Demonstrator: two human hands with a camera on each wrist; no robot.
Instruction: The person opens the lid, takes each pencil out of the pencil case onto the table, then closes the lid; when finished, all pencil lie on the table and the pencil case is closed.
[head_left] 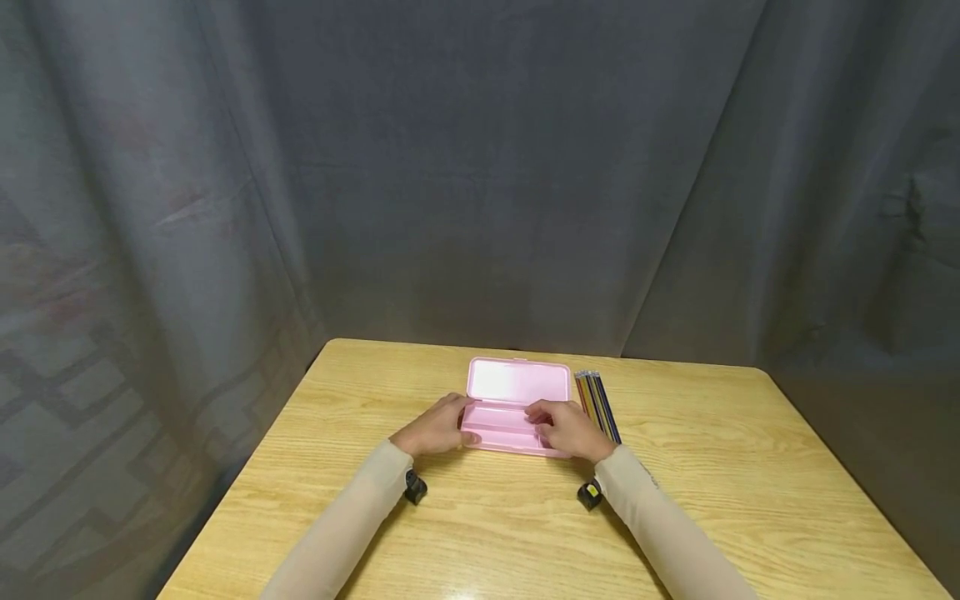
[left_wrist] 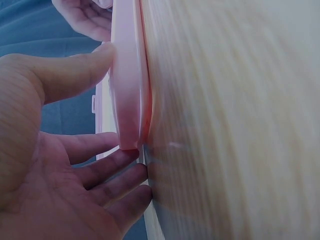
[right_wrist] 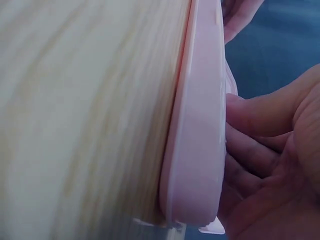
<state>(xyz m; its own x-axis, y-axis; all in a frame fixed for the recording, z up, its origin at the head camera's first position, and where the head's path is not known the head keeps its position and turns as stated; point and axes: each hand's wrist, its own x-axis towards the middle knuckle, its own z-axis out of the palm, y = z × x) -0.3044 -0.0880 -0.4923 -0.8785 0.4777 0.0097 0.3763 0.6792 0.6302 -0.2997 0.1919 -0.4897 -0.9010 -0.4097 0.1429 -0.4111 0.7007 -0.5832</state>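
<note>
A pink plastic pencil case lies open on the table, its lid tipped back toward the curtain. My left hand holds the case's left end. In the left wrist view its thumb rests at the top rim while the other fingers touch the end wall. My right hand reaches over the right end, thumb and fingers bent down into the base. The front wall hides those fingertips in the right wrist view, so I cannot tell whether they pinch anything. A long ridge or divider runs along the inside of the base.
Several pencils, dark blue, yellow and red, lie side by side just right of the case, partly behind my right hand. The light wood table ends at a grey curtain. Small black cameras are strapped at both wrists.
</note>
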